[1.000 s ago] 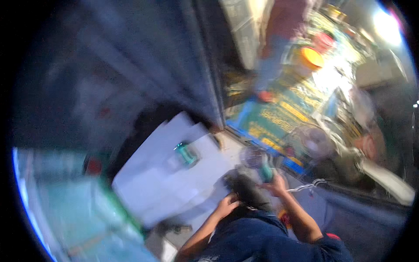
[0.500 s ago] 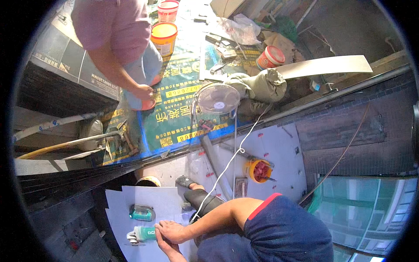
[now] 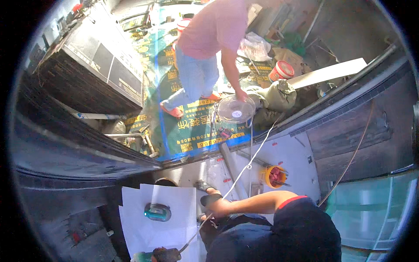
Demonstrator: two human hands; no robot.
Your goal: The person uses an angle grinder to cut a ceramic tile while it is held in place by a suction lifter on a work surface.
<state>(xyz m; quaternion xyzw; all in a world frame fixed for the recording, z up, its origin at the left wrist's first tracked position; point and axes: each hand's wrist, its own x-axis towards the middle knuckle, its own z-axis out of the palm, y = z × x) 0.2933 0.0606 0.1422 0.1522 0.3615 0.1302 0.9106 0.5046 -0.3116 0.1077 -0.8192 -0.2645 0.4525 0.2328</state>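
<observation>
1 corded teal tool point(image 3: 145, 256) sits lower-left of the right grip point(image 3: 221, 208) (blurred; closure and hold unclear).

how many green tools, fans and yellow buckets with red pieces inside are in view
Green tools: 2 (corded tool at the lower edge, second tool on the white board)
Fan: 1
Yellow bucket with red pieces: 1
Total: 4

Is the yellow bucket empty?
No, reddish pieces show inside the yellow bucket.
</observation>
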